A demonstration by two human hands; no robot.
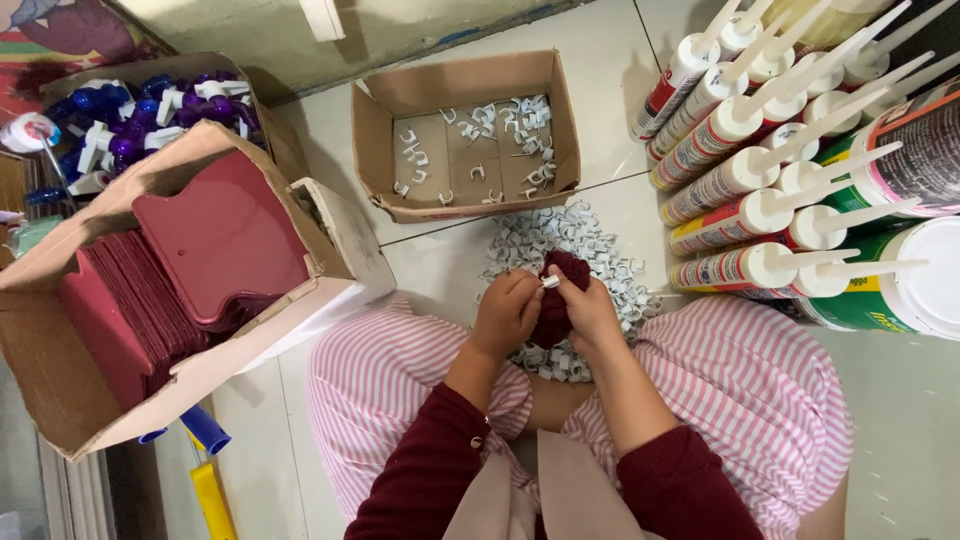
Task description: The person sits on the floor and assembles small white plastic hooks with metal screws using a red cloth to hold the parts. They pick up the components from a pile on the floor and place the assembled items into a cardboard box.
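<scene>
Head view looked down on a person seated on a pale tiled floor (600, 110). Left hand (507, 312) and right hand (590, 310) met over the lap, both with fingers closed around a dark red piece (560, 300); a small white clip (551, 282) was pinched between the fingertips at its top. Pile of white clips (560, 240) lay on the floor just beyond the hands, partly under them. Open cardboard box (465, 85) further out held scattered white clips. Bigger box (250, 350) on the left held stacked dark red pieces. Sealant tubes (760, 150) lay stacked at right.
</scene>
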